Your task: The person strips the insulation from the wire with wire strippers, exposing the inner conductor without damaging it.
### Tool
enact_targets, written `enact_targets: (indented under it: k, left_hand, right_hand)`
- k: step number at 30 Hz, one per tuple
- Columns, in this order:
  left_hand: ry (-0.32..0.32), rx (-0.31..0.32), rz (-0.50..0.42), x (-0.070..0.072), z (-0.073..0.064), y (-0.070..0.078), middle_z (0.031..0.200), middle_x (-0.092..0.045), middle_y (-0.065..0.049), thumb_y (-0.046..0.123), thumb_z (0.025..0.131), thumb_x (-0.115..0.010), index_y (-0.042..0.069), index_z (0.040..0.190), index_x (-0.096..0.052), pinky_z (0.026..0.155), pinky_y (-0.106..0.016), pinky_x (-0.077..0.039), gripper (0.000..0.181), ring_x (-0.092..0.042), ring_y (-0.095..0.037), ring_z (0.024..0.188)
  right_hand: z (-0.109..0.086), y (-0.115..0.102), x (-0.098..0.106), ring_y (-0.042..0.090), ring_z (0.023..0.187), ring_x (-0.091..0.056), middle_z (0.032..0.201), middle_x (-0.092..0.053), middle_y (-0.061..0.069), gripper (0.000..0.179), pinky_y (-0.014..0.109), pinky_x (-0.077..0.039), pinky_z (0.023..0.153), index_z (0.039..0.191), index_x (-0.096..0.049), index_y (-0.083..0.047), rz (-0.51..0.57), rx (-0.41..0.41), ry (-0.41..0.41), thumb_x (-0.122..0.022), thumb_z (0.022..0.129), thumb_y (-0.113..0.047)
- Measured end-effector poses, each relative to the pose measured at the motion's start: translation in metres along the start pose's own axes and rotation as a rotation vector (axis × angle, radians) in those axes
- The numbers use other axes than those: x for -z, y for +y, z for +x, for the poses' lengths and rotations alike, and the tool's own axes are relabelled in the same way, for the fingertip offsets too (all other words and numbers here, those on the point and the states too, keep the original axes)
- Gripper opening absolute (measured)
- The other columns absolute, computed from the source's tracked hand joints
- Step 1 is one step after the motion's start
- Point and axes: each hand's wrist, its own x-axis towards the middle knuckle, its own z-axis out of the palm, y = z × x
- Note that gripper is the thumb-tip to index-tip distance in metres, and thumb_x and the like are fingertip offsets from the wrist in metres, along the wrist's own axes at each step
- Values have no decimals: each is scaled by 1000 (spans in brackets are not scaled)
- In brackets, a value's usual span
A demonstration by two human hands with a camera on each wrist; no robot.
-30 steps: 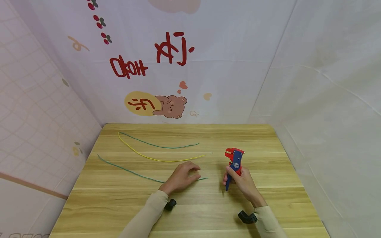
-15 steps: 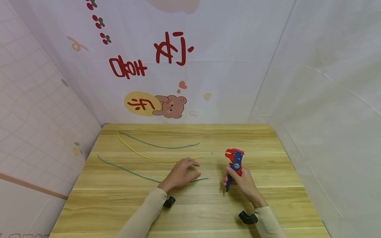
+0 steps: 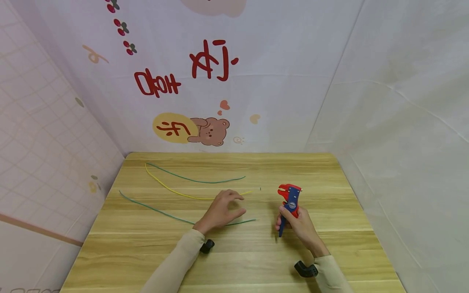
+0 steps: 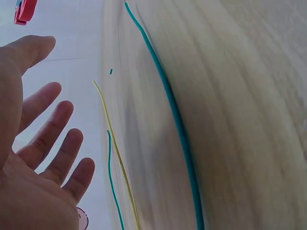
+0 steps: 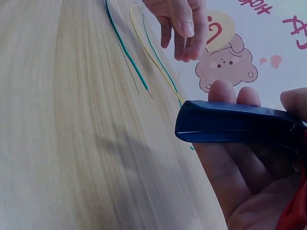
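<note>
Wood tabletop [image 3: 234,264]: your R hand [image 3: 301,226] grips the wire stripper [image 3: 292,198] at right, empty L hand [image 3: 219,211], fingers apart, hovers by yellow wire [image 3: 198,198], left-ctr; prob pickup step, next needs a pinch.

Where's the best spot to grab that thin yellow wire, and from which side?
Probably near the right end of the thin yellow wire, pinched from above with the left hand: that tip looks free and close by, while the left end seems to meet a thin green wire and might drag it along.
</note>
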Motion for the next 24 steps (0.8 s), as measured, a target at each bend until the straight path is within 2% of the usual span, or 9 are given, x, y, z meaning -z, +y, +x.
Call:
enact_targets:
  k: [8, 19, 24]
  left_hand:
    - [47, 7, 22, 3, 3, -1, 143, -71, -11, 29, 101, -88, 6, 138, -77, 116, -59, -52, 45, -63, -36, 136]
    - [116, 40, 24, 5, 10, -13, 144, -71, -9, 25, 99, -90, 7, 138, -77, 120, -60, -49, 45, -61, -35, 141]
    - [121, 51, 35, 8, 14, -16, 149, -69, -11, 26, 101, -88, 6, 144, -74, 123, -62, -46, 49, -61, -37, 143]
  right_hand:
    - [0, 1, 0, 20, 78, -81, 88, -76, 6, 54, 44, -72, 81, 127, -51, 20, -4, 13, -8, -58, 120, -33]
    - [0, 0, -1, 20, 79, -81, 88, -76, 6, 56, 43, -72, 82, 128, -51, 20, -2, -9, -3, -60, 120, -35]
    - [0, 1, 0, 20, 79, -81, 88, -76, 6, 55, 43, -72, 82, 130, -50, 21, -4, -8, -2, -58, 120, -33]
